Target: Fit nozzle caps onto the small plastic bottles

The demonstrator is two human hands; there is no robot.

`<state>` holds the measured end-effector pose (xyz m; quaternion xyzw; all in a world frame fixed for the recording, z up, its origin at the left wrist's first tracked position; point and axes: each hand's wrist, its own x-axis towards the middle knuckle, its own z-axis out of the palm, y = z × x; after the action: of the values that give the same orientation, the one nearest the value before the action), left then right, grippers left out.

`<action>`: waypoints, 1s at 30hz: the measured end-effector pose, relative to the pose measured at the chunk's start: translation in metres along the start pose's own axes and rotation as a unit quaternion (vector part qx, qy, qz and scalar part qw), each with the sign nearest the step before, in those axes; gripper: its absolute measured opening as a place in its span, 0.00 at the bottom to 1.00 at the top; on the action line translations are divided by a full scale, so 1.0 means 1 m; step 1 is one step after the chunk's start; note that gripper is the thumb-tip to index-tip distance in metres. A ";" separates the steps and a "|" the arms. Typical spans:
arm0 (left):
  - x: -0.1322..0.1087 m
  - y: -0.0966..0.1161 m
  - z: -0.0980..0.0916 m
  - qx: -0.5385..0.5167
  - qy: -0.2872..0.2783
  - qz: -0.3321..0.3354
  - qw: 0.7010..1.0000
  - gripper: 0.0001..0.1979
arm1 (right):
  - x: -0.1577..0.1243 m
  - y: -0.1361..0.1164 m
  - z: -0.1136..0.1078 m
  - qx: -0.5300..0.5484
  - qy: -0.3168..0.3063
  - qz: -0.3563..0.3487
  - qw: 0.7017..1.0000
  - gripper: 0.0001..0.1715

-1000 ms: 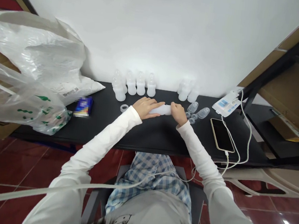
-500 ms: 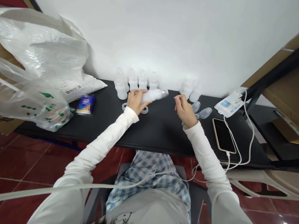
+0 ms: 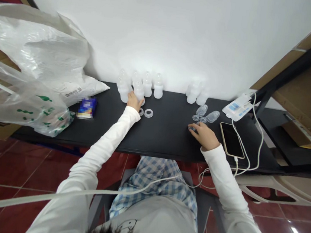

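My left hand (image 3: 134, 103) is closed around the lower part of an upright white baby bottle (image 3: 138, 89) with a clear cap. Beside and behind it stand more capped baby bottles (image 3: 158, 87) in a loose group. Right next to the left fingers lie white bottle rings (image 3: 148, 113). On the right, my right hand (image 3: 206, 136) is low on the table, its fingertips pinched on a small clear round piece (image 3: 191, 128), partly hidden. Just beyond are other small clear round pieces (image 3: 196, 118) and clear bottle caps (image 3: 213, 116).
White bottles without caps (image 3: 192, 95) stand by the wall. A phone (image 3: 231, 140) on a cable and a white power strip (image 3: 237, 107) lie at the right. Plastic bags (image 3: 39, 54) and a blue packet (image 3: 87, 107) occupy the left of the black table (image 3: 164, 140).
My left hand has moved left and down, bringing the tilted bottle upright beside the group. My right hand has dropped toward me onto the small clear pieces.
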<state>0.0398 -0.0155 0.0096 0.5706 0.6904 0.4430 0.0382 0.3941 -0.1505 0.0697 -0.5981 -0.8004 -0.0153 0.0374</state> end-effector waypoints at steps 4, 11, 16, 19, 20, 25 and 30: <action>-0.029 0.013 -0.010 -0.012 0.024 0.043 0.999 0.32 | 0.002 0.002 0.004 0.034 -0.025 0.003 0.999 0.15; -0.096 0.055 -0.024 0.091 -0.083 0.188 0.974 0.18 | 0.015 -0.003 -0.003 0.110 0.034 -0.046 0.992 0.11; -0.087 0.077 -0.003 0.094 -0.229 0.220 0.944 0.16 | 0.040 -0.017 -0.010 0.222 0.104 -0.107 0.964 0.11; -0.079 0.090 0.016 -0.021 -0.291 0.272 0.917 0.13 | 0.065 -0.020 -0.004 0.323 0.118 -0.122 0.931 0.16; -0.077 0.093 0.022 -0.062 -0.304 0.270 0.911 0.12 | 0.075 -0.021 0.000 0.366 0.122 -0.121 0.915 0.17; -0.064 0.104 0.049 -0.334 -0.261 -0.001 0.906 0.12 | 0.118 -0.022 0.027 0.580 0.174 -0.073 0.793 0.27; -0.052 0.106 0.052 -0.575 -0.216 -0.269 0.741 0.09 | 0.126 -0.034 0.044 0.639 0.184 -0.058 0.744 0.27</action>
<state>0.1666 -0.0337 0.0238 0.3113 0.4021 0.5920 0.6252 0.3245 -0.0364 0.0361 -0.3720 -0.6334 0.3880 0.5567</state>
